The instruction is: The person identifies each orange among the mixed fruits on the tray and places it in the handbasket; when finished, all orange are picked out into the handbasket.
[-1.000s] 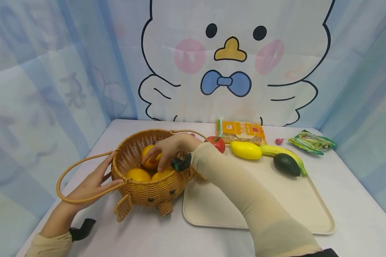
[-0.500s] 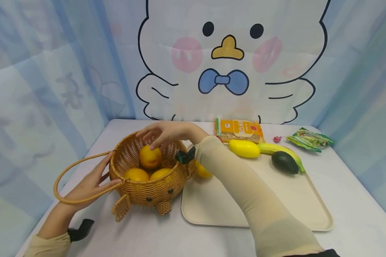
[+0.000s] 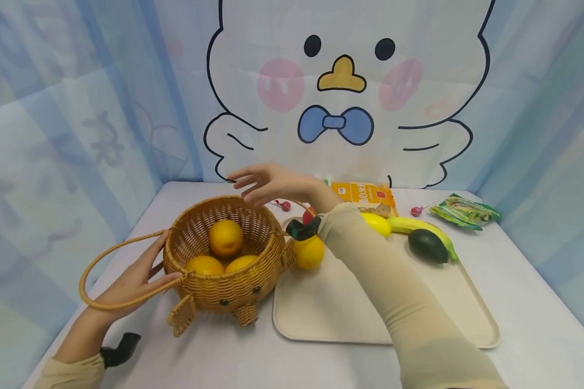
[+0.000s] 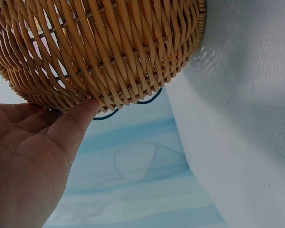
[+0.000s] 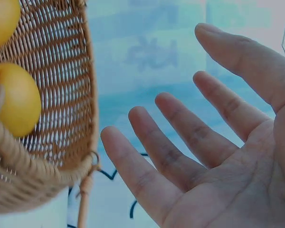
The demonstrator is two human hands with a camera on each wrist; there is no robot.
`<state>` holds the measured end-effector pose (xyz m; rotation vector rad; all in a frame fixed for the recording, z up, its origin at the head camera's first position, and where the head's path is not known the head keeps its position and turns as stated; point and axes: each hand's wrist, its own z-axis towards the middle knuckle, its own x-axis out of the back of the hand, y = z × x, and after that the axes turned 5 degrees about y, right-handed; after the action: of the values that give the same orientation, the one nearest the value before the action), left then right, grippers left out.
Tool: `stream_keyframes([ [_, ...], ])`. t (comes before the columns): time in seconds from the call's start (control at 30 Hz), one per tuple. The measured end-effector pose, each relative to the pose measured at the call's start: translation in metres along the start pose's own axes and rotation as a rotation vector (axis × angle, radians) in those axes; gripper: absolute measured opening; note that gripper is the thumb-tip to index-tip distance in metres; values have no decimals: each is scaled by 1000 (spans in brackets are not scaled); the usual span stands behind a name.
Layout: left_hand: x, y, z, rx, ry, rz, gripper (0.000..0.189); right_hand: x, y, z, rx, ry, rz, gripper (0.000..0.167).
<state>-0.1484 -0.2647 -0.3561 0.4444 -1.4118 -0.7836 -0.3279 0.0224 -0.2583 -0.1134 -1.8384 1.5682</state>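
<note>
Three oranges (image 3: 226,238) lie inside a brown wicker basket (image 3: 219,289) with an animal face on its front. My left hand (image 3: 132,283) rests against the basket's left outer side, thumb toward the front, with one looped handle (image 3: 85,283) passing over it. In the left wrist view, the thumb (image 4: 76,123) touches the woven wall and the other fingertips are partly hidden. My right hand (image 3: 277,183) hovers beyond the basket's right rear rim, holding nothing. Its fingers (image 5: 194,133) are spread and nearly straight in the right wrist view.
Right of the basket lies a cream tray (image 3: 340,313) with an orange fruit (image 3: 309,252), a banana (image 3: 418,225), a yellow fruit (image 3: 377,224) and a dark green fruit (image 3: 428,246). Behind are a red apple (image 3: 309,216), an orange packet (image 3: 365,195), lollipops (image 3: 285,206) and a green packet (image 3: 464,212).
My right hand let go of the rear orange in the basket, then rose out and moved back and to the right. My left hand stayed at the basket's side.
</note>
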Motion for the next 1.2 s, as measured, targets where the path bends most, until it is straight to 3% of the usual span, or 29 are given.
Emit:
stream_keyframes([
  [0.3, -1, 0, 0, 7, -6, -6, 89, 14, 5, -16, 17, 46, 10, 55],
  [0.7, 0, 2, 0, 9, -12, -13, 89, 50, 25, -68, -11, 217, 103, 56],
  [1.2, 0, 3, 0, 15, -13, -11, 89, 67, 34, -102, -56, 292, 81, 58],
])
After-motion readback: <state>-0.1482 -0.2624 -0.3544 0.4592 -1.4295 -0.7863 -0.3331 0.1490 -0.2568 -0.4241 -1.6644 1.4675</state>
